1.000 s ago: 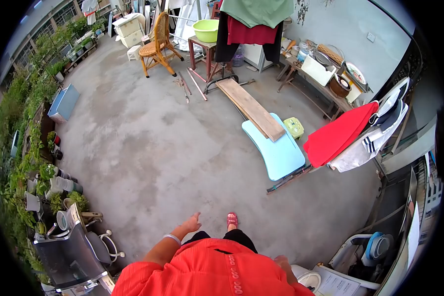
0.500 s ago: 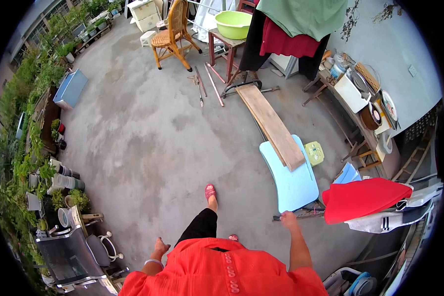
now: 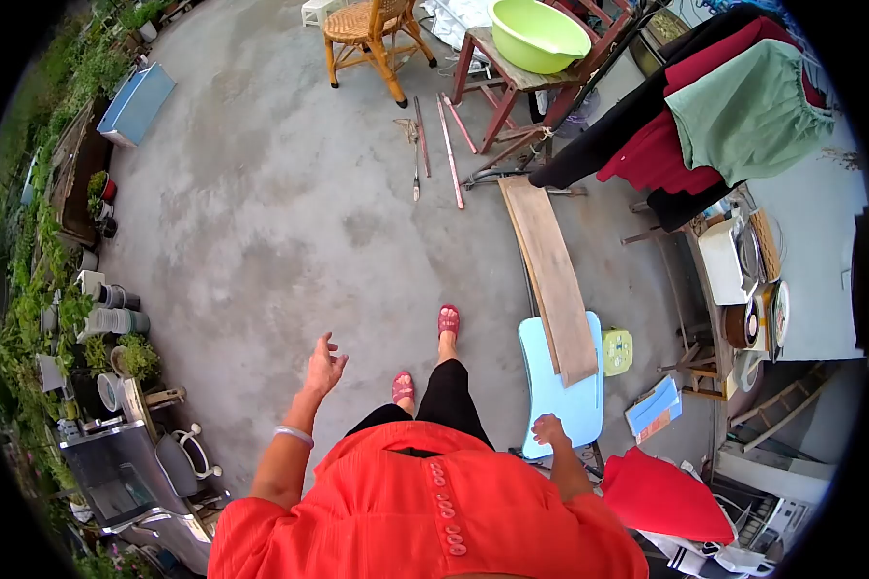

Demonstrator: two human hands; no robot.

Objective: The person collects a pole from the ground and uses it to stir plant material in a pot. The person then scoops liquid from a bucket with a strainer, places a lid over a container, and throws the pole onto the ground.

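My left hand (image 3: 325,366) is held out over the grey floor with its fingers apart and nothing in it. My right hand (image 3: 550,430) shows above the lower part of a light blue board (image 3: 579,410); its fingers are small and partly curled, and I cannot make out whether they hold anything. Two wooden planks (image 3: 555,280) rest on the board's upper end. Beside the board stands a green stool (image 3: 617,351). A red cloth (image 3: 664,497) hangs to the right, below my right hand.
A wicker chair (image 3: 369,23) and a wooden chair bearing a green basin (image 3: 539,37) stand ahead. Pink poles (image 3: 450,151) lie on the floor. Clothes (image 3: 743,111) hang at upper right. Potted plants (image 3: 137,357) line the left; a metal-framed chair (image 3: 114,473) stands lower left.
The view has moved forward, so the board and planks sit lower and nearer. My left hand has risen further out. My right hand, hardly visible at first, is now out over the board.
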